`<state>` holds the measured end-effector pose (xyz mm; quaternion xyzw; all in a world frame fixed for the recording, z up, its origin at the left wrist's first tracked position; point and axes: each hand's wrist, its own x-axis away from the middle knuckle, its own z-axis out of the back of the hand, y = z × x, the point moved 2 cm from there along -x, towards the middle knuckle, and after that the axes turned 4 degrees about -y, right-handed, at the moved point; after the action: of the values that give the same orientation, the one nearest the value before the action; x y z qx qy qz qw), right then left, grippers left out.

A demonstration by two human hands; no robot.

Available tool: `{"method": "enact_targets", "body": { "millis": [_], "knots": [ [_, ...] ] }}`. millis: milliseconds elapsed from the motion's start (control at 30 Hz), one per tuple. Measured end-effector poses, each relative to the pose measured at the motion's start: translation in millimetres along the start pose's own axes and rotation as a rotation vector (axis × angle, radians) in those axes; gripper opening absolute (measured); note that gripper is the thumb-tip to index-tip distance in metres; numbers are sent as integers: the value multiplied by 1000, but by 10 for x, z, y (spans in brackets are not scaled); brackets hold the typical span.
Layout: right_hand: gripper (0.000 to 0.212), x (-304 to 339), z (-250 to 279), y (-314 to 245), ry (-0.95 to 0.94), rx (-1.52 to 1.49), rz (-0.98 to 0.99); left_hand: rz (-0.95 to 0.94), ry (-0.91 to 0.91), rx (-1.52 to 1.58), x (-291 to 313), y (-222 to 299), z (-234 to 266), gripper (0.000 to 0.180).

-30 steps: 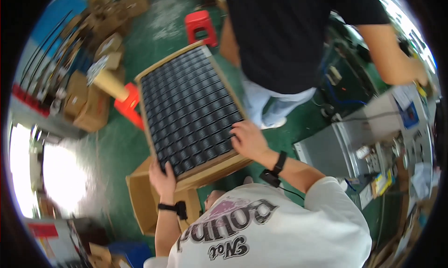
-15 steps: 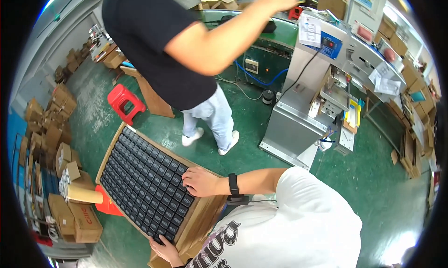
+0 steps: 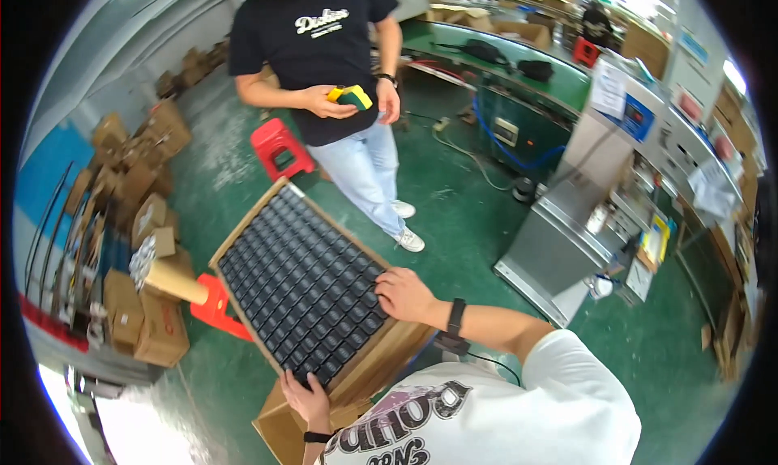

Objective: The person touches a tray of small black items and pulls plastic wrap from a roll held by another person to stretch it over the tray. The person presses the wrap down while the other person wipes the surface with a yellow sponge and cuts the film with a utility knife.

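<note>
A cardboard carton (image 3: 389, 347) stands tilted in front of me, filled with tight rows of small black box-like pieces (image 3: 300, 279). My right hand (image 3: 405, 295) rests at the carton's right corner, its fingertips spread over the black pieces at the end of the rows. At the near corner my left hand (image 3: 306, 398) lies with fingers apart, touching the rim and the nearest pieces. Neither hand has lifted a piece out. Their undersides are hidden.
Beyond the carton stands a person (image 3: 316, 52) holding a small yellow and dark green block (image 3: 352, 97). A red stool (image 3: 279, 147) is behind the carton, and an orange-red plastic piece (image 3: 217, 303) at its left. A grey metal machine (image 3: 555, 238) stands right; stacked cartons (image 3: 162, 327) left.
The view has swung left, so the carton sits further right. The person has turned from side-on to face me, arm lowered, with the yellow and green block visible. My hands stay on the carton.
</note>
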<state>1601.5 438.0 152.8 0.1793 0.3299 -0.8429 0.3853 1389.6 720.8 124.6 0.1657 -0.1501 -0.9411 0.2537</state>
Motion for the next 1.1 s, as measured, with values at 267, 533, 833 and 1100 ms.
{"method": "enact_targets", "body": {
  "millis": [267, 533, 833, 1100],
  "knots": [
    [13, -1, 4, -27, -67, 37, -58, 55, -4, 51, 61, 104, 116, 60],
    [13, -52, 39, -53, -78, 25, -39, 49, 7, 70, 77, 90, 105, 60],
    [13, -91, -8, -33, -79, 15, -26, 95, -19, 102, 35, 114, 150, 60],
    [13, -96, -17, -45, -110, 28, -12, 82, 0, 44, 72, 124, 153, 58]
  ]
}}
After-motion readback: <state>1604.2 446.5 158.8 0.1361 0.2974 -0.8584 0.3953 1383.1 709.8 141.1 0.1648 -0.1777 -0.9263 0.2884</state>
